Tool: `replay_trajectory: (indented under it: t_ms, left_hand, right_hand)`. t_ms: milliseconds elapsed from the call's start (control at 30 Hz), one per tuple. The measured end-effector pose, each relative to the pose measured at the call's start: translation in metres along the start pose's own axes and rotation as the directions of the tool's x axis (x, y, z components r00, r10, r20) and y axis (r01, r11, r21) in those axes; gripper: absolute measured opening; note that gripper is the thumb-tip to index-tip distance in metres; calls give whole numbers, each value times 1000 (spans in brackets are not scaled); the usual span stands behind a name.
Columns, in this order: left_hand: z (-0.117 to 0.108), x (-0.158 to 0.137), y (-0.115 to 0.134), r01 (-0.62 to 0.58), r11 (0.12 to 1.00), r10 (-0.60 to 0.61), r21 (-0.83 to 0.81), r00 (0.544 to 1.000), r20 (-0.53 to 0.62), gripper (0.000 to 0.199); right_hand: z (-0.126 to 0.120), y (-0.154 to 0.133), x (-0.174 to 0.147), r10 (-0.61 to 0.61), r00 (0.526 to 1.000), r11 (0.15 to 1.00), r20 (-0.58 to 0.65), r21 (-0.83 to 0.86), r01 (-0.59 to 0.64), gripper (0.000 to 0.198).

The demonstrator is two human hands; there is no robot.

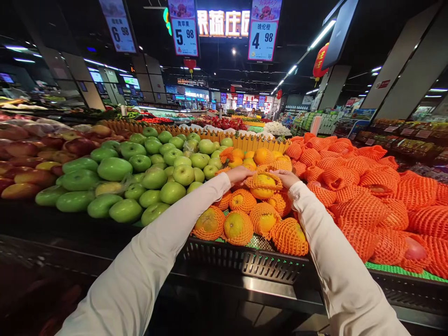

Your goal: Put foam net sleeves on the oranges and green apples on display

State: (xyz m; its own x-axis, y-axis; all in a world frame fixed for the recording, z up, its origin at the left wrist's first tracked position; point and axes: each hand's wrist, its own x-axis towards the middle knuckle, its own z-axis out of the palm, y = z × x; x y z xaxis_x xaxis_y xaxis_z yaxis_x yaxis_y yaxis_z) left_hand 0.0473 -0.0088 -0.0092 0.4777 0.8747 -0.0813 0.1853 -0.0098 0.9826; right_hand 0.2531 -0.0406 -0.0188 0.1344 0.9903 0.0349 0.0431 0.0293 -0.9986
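Over the pile of oranges, both hands pull at an orange foam net sleeve that sits around an orange. My left hand pinches the sleeve's left side, and my right hand grips its right side. The sleeve's mouth is stretched wide, showing the yellow-orange skin of the fruit. Just below lie more netted oranges, several in the front row of a black slotted crate. Some fingertips are hidden behind the net.
Green apples are heaped to the left, with red apples beyond them. On the right rise fruits in red-orange foam nets. Behind the oranges runs a yellow picket-style divider. Price signs hang overhead.
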Motion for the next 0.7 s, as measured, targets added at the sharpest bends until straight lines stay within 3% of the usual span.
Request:
replay_trajectory:
  t_ms: [233, 400, 700]
  left_hand:
    - [-3, 6, -8, 16, 991, -7, 135, 998, -63, 44]
    - [-12, 12, -13, 1, 960, -3, 281, 1000, 5, 41]
    - [-11, 6, -6, 7, 967, -22, 254, 998, 55, 33]
  right_hand:
    - [-8, 9, 21, -35, 999, 987, -3, -157, 34, 49]
    - [-12, 9, 20, -50, 998, 948, -24, -316, 39, 45]
    - [-14, 7, 17, -126, 991, 804, -53, -591, 71, 52]
